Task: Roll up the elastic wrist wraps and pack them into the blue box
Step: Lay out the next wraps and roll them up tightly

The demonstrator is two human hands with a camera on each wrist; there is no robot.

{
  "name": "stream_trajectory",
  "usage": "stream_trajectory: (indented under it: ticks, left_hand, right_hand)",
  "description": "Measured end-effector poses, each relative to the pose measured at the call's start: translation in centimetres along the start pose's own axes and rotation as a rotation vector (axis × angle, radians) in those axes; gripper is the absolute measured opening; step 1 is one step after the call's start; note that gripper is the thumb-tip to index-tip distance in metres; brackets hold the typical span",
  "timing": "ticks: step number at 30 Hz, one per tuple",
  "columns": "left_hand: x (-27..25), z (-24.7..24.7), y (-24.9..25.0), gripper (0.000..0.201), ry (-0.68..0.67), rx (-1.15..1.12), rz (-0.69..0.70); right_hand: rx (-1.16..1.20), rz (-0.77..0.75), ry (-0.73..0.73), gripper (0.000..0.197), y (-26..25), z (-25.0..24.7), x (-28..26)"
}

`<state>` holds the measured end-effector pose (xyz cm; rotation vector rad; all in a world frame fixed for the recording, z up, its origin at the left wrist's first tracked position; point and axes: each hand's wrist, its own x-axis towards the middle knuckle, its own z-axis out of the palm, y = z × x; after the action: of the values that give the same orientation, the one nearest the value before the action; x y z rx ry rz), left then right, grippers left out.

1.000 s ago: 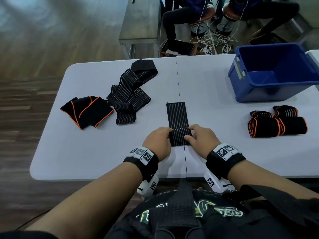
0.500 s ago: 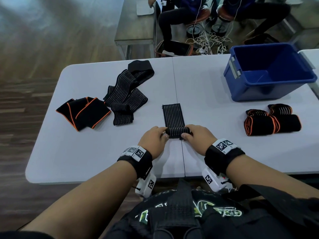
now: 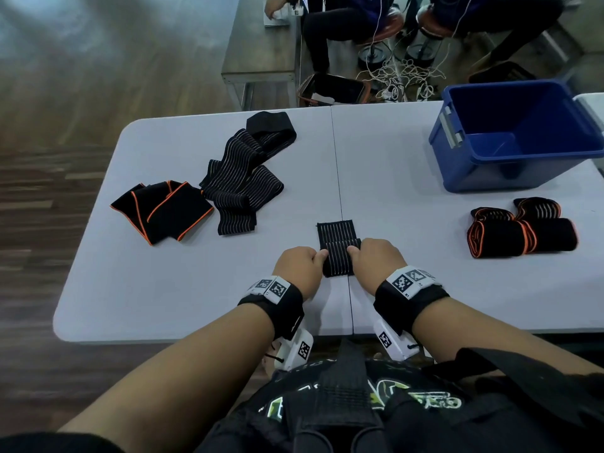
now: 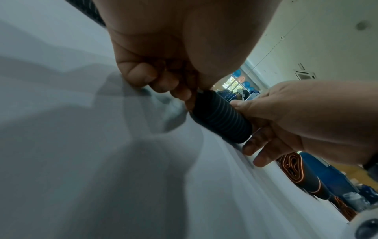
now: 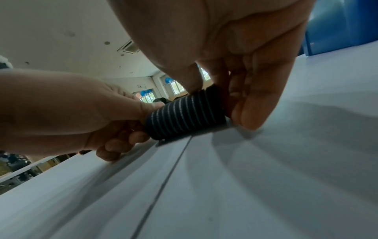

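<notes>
A black wrist wrap with thin white stripes (image 3: 338, 253) lies on the table's middle seam, rolled thick at its near end, with a short flat tail (image 3: 336, 229) beyond. My left hand (image 3: 299, 268) pinches the roll's left end and my right hand (image 3: 376, 259) its right end. Both wrist views show the striped roll (image 4: 222, 116) (image 5: 185, 115) held between thumb and fingers on the tabletop. The blue box (image 3: 519, 132) stands open at the back right. In front of it lie rolled orange-edged wraps (image 3: 519, 235).
Unrolled striped wraps (image 3: 243, 178) and a folded black wrap with orange trim (image 3: 163, 209) lie at the left on the grey table (image 3: 163, 289). Beyond the table are a bench, cables and seated people.
The roll has grown thicker and moved away from me along the strip. The flat tail ahead of it is shorter. Both hands moved forward with it.
</notes>
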<state>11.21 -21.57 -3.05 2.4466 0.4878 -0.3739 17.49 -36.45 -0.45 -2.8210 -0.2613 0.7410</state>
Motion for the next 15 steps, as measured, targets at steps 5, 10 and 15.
stream_trajectory:
  ticks: [5, 10, 15]
  left_hand:
    - [0.1, -0.4, 0.6, 0.054, -0.024, 0.049, -0.026]
    - [0.7, -1.0, 0.5, 0.053, -0.032, 0.041, -0.066]
    - [1.1, -1.8, 0.4, 0.023, 0.067, 0.005, -0.018]
  right_hand:
    - [0.095, 0.035, -0.031, 0.035, -0.4, -0.4, 0.0]
    - [0.279, 0.001, 0.028, 0.028, 0.6, -0.6, 0.4]
    - [0.558, 0.04, 0.029, 0.038, 1.4, 0.2, 0.9]
